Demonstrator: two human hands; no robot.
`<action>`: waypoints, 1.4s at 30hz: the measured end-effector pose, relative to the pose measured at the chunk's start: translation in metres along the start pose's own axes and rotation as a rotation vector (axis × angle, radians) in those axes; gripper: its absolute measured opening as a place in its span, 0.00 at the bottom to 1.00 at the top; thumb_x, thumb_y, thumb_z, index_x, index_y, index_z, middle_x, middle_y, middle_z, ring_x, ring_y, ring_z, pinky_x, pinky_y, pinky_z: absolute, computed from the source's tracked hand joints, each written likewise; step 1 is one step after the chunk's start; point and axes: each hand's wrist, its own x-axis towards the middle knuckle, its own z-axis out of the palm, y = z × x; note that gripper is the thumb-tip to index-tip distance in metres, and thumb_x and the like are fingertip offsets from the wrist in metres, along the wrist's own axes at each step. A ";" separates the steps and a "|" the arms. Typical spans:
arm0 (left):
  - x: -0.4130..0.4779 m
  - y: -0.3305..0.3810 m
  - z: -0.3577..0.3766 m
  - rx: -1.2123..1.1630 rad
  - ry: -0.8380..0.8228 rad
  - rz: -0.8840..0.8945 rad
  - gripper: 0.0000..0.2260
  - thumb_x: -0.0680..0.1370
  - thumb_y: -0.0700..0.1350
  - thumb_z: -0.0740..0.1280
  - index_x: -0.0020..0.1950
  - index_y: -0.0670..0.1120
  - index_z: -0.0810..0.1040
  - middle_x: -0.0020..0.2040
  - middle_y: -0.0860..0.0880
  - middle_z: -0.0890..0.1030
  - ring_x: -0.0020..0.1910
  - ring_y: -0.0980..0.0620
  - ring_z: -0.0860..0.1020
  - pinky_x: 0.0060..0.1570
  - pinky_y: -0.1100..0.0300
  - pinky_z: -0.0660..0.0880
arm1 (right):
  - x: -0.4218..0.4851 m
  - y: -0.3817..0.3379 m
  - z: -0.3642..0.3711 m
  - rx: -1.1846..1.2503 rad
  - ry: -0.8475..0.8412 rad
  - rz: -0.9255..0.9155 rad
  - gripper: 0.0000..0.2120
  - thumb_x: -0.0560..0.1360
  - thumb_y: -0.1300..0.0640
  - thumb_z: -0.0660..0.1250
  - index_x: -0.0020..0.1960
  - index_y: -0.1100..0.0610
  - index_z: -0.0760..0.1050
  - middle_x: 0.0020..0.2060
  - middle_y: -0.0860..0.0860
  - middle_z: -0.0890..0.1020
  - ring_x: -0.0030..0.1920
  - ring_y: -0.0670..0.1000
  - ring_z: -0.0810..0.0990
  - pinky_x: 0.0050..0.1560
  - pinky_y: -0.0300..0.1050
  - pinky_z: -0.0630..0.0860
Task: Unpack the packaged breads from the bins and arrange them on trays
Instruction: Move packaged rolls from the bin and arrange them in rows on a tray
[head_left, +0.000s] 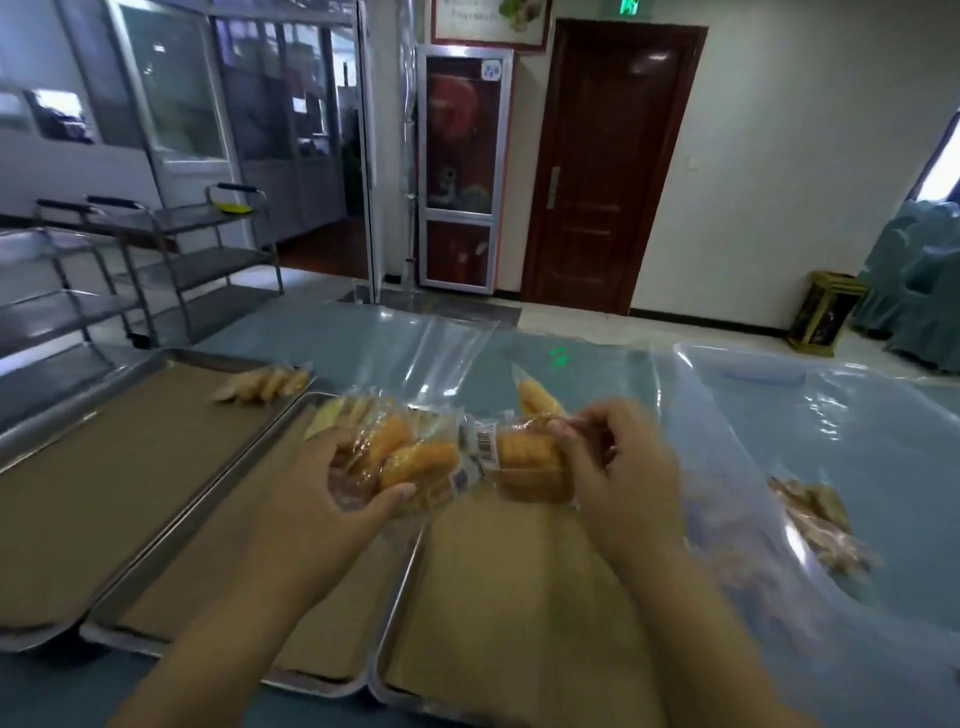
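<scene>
Left hand (332, 488): at 7 o'clock from the view's middle, with fingers and thumb curled round a bunch of packs (410, 457). The thumb lies along the near side.
Right hand (618, 478): at 5 o'clock, its fingertips pinching the right end of a single pack (530, 465). The grip is blurred.
Bunch of packs: several golden breads in clear wrappers, held over the far end of the mid tray (114, 642). It touches the single pack, which lies at its 3 o'clock.
Single pack: golden bread with a barcode label on its left end, held over the far edge of the right tray (397, 608).
Tilted pack (537, 397): at 12 o'clock of the single pack, pointing up and away. I cannot tell whether a hand holds it.
Left tray (104, 493): at 9 o'clock, lined with brown paper, rim to rim with the mid tray.
Row of breads (265, 384): at the left tray's far right corner. I cannot tell whether they are wrapped.
Mid tray, right tray: both paper-lined and side by side.
Film (779, 415): clear plastic spread over the table (322, 332) from 12 to 4 o'clock.
Brown breads (815, 525): at 4 o'clock, under the film and well apart from the trays.
Carts (156, 260): metal shelves at 10 o'clock.
Door (613, 166): dark wood, at 1 o'clock.
Waste bin (826, 312): on the floor at 2 o'clock.
</scene>
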 end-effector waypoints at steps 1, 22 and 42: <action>-0.001 -0.018 -0.012 0.006 -0.001 -0.029 0.18 0.65 0.53 0.76 0.50 0.59 0.73 0.44 0.59 0.77 0.41 0.65 0.75 0.34 0.70 0.66 | -0.007 -0.006 0.018 -0.008 -0.040 0.010 0.09 0.72 0.58 0.71 0.41 0.50 0.71 0.35 0.42 0.72 0.37 0.40 0.71 0.37 0.29 0.66; 0.094 -0.299 -0.204 0.216 -0.049 -0.383 0.24 0.56 0.71 0.70 0.49 0.67 0.72 0.42 0.64 0.80 0.40 0.64 0.78 0.39 0.59 0.74 | -0.029 -0.065 0.342 0.133 -0.449 0.351 0.10 0.70 0.53 0.73 0.35 0.46 0.73 0.35 0.44 0.77 0.36 0.43 0.74 0.34 0.38 0.70; 0.258 -0.440 -0.265 0.254 -0.251 -0.338 0.18 0.66 0.65 0.70 0.45 0.57 0.69 0.38 0.58 0.76 0.38 0.58 0.76 0.33 0.61 0.69 | -0.009 -0.169 0.581 -0.188 -0.481 0.516 0.08 0.76 0.48 0.64 0.42 0.49 0.69 0.42 0.43 0.68 0.37 0.41 0.69 0.34 0.33 0.62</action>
